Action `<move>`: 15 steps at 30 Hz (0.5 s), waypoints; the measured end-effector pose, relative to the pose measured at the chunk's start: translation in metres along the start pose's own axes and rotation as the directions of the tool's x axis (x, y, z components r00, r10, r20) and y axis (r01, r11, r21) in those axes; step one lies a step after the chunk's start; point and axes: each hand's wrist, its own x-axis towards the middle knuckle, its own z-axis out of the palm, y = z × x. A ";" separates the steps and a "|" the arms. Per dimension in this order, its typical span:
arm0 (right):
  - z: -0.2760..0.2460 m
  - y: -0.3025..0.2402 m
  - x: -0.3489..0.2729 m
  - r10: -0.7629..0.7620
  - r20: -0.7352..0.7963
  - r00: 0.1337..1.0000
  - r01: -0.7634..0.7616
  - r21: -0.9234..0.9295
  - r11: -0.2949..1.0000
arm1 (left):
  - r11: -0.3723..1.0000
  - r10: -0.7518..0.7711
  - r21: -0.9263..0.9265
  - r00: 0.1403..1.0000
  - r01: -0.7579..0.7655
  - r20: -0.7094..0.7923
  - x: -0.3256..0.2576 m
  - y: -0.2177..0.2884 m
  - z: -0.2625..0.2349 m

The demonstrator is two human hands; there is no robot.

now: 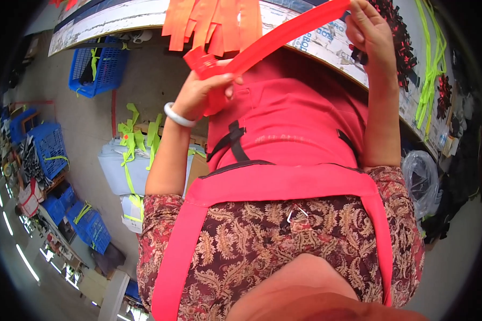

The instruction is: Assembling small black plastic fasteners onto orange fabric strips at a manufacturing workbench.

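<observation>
A: What do we record, largest first?

B: The counter point(112, 24) across the top of the frame, the red apron point(289, 115) at centre, then orange strips point(211, 24) overhanging the counter's edge. From upper centre to upper right runs the orange-red strip point(284, 40). The left hand point(199, 91) grips its bunched part; the right hand point(370, 35), well apart, pinches the far end.

A: Handling?

B: We judge even tension advisable, without twists.

A: Writing?

B: Blue print point(321, 40) on the counter, faint apron lettering point(284, 138); we transcribe neither.
</observation>
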 end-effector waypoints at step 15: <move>0.046 0.014 -0.049 -0.149 0.360 0.921 0.284 -0.358 0.890 | 0.912 0.335 0.288 0.936 -0.294 -0.105 0.002 0.021 0.054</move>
